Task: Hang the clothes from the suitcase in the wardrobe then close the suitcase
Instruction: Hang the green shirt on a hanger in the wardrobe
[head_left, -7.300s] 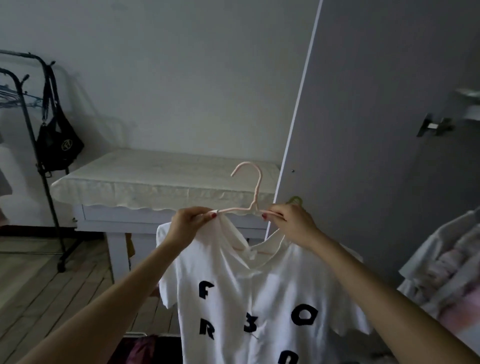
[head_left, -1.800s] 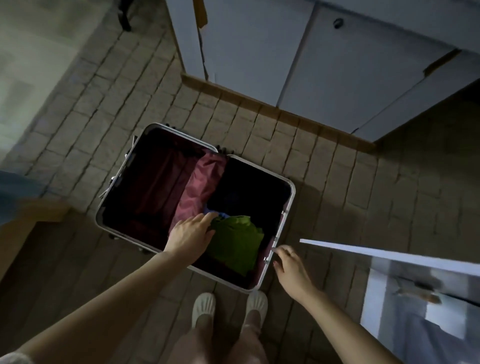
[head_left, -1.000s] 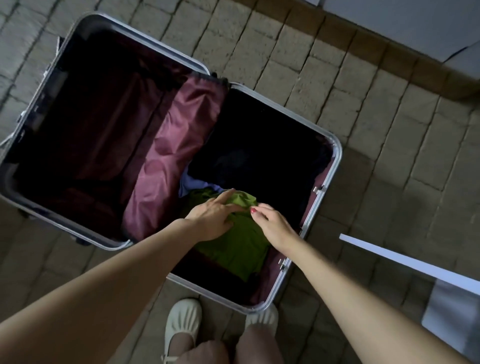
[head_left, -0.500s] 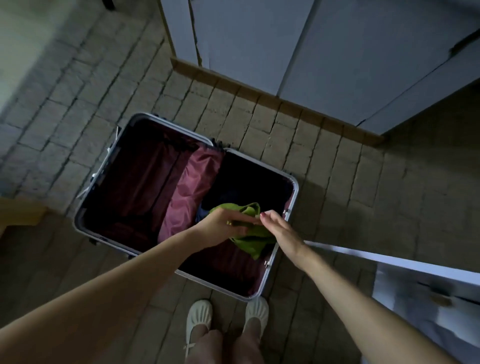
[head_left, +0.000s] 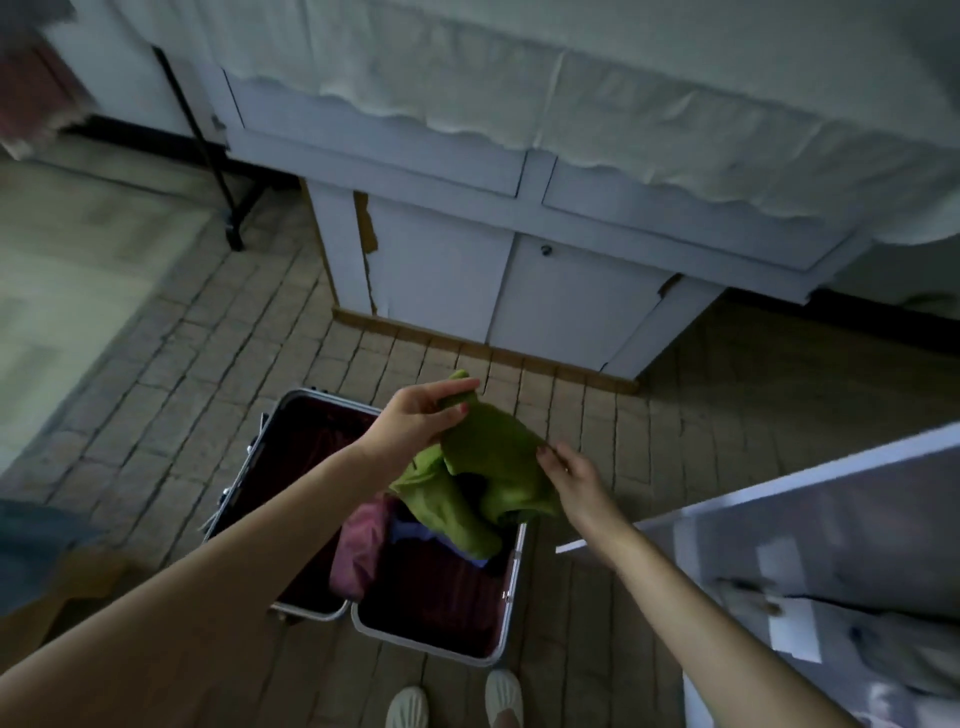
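green garment (head_left: 488, 467) lifted higher out of suitcase (head_left: 511, 582), both hands raised.

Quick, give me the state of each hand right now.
Left hand: closed, pinching the top edge of the green garment.
Right hand: fingers on the garment's right side; cannot tell whether it grips.

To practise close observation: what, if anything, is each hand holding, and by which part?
Left hand pinches the green garment at its top corner; right hand grips its right edge.
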